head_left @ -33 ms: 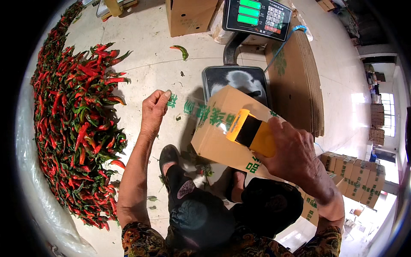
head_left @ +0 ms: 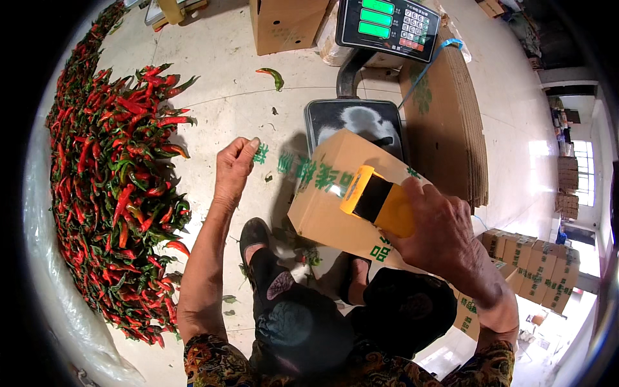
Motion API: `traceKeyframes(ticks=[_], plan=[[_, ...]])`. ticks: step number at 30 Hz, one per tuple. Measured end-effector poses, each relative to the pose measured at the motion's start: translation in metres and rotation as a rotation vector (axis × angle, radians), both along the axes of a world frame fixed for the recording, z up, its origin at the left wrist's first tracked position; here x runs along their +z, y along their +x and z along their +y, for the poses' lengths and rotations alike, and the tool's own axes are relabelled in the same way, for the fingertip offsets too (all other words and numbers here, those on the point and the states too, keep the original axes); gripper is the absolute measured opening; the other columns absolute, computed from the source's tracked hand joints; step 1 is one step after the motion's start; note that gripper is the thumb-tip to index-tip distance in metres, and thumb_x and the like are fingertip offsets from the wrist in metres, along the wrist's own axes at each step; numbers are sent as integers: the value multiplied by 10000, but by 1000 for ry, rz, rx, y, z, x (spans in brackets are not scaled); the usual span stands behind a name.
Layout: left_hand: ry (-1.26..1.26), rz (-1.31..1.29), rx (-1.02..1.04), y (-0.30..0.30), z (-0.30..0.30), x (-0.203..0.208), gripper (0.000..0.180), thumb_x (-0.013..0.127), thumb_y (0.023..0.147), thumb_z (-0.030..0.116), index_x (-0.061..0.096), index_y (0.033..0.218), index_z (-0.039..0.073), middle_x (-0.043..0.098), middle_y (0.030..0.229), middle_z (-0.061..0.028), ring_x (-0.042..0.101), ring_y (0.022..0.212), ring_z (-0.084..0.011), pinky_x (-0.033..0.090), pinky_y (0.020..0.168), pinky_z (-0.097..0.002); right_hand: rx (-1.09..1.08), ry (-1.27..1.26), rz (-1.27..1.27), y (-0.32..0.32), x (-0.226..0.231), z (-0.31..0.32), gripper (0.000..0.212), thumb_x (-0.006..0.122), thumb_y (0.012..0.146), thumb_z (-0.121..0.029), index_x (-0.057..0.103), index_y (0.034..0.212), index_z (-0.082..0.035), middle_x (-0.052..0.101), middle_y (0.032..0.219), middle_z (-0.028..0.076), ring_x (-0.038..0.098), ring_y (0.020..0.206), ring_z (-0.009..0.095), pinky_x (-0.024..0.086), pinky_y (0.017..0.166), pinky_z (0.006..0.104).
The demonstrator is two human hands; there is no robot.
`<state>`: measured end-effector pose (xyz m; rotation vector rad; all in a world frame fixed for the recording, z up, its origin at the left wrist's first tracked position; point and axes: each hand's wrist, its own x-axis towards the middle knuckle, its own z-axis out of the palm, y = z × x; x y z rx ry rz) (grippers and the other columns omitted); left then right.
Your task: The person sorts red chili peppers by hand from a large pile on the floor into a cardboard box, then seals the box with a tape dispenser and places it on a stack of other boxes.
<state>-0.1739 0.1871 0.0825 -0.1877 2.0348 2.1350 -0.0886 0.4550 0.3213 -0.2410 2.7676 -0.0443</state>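
My left hand (head_left: 233, 169) is closed in a pinch on the loose end of clear packing tape (head_left: 288, 164) printed in green. That strip runs rightward through the air and on across the top of a brown cardboard box (head_left: 322, 216). Over the box, my right hand (head_left: 442, 226) is wrapped round a yellow tape dispenser (head_left: 394, 209) with a black band. The box sits tilted in front of my knees, overlapping the near part of a scale's dark platform (head_left: 322, 122). Whether the box rests on that platform is hidden.
A large heap of red and green chili peppers (head_left: 122, 187) covers the floor at left, beside plastic sheeting (head_left: 58, 309). The scale's display (head_left: 387, 26) stands beyond the box. Flattened cardboard (head_left: 448, 122) leans at right; printed boxes (head_left: 535, 267) are stacked farther right.
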Motion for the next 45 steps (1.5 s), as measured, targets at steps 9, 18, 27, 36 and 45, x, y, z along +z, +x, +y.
traceKeyframes(ticks=[9, 18, 27, 36, 45], plan=[[-175, 119, -7, 34, 53, -68, 310, 606, 947, 183, 522, 720, -11, 374, 566, -37, 353, 568, -106, 373, 515, -284, -14, 135, -133, -16, -13, -19, 570, 810, 706, -292, 504, 1084, 5, 646, 885, 230, 672, 797, 416, 504, 729, 505], [-469, 284, -272, 45, 73, -71, 173, 521, 970, 215, 514, 968, 43, 611, 738, -241, 612, 710, -443, 475, 610, -508, -4, 146, -113, -16, -14, -25, 549, 803, 703, -270, 520, 1071, 24, 648, 881, 207, 680, 794, 383, 509, 700, 474], [-173, 153, -560, 17, 60, -99, 409, 428, 1000, 366, 528, 1086, -21, 631, 988, -282, 605, 953, -438, 487, 823, -482, 51, 125, -83, -13, -19, -13, 556, 802, 711, -276, 501, 1073, 19, 629, 855, 218, 673, 739, 361, 525, 649, 462], [-187, 3, -238, 3, 114, -102, 554, 404, 1003, 452, 423, 1389, 54, 414, 1326, -231, 348, 1278, -364, 267, 1102, -421, 72, 58, -22, -9, -27, -5, 582, 818, 702, -290, 505, 1093, 7, 627, 846, 183, 669, 724, 320, 506, 581, 436], [-509, 381, -138, 8, 110, -122, 362, 472, 954, 314, 559, 1194, 58, 552, 1201, -186, 531, 1018, -394, 429, 918, -470, 69, -66, 54, 2, -24, 5, 629, 834, 679, -275, 483, 1146, -40, 613, 885, 158, 663, 737, 332, 510, 570, 431]])
